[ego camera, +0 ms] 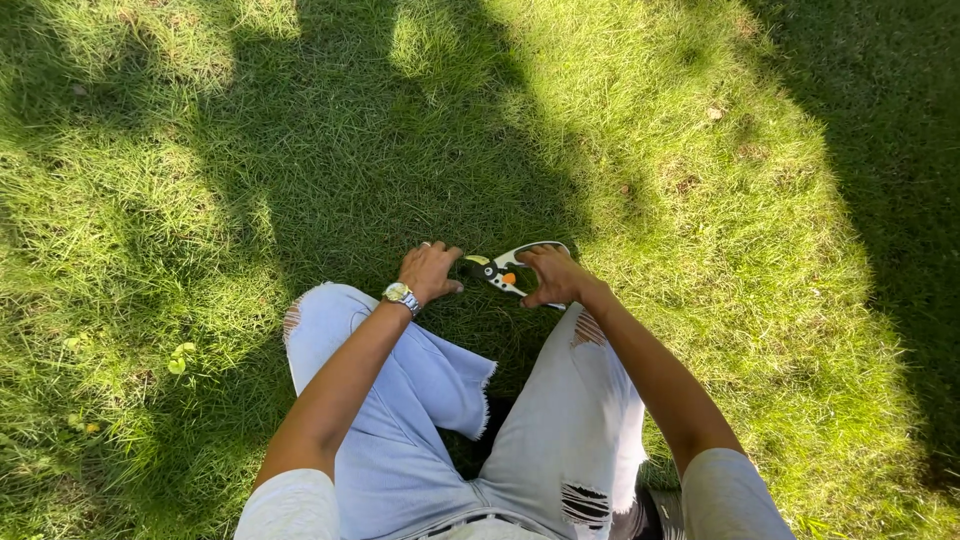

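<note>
Pruning shears (pixel 512 268) gripped in right hand (pixel 553 277), left hand (pixel 430 270) curled beside the blade tip, above grass (pixel 700 150)

A person's left hand (pixel 428 270) and right hand (pixel 553 277) meet on shears (pixel 508 268) at frame centre, above knees, grass (pixel 700 150) all around.

Left hand (pixel 430 270) curled, knuckles up; right hand (pixel 553 277) gripping.
</note>
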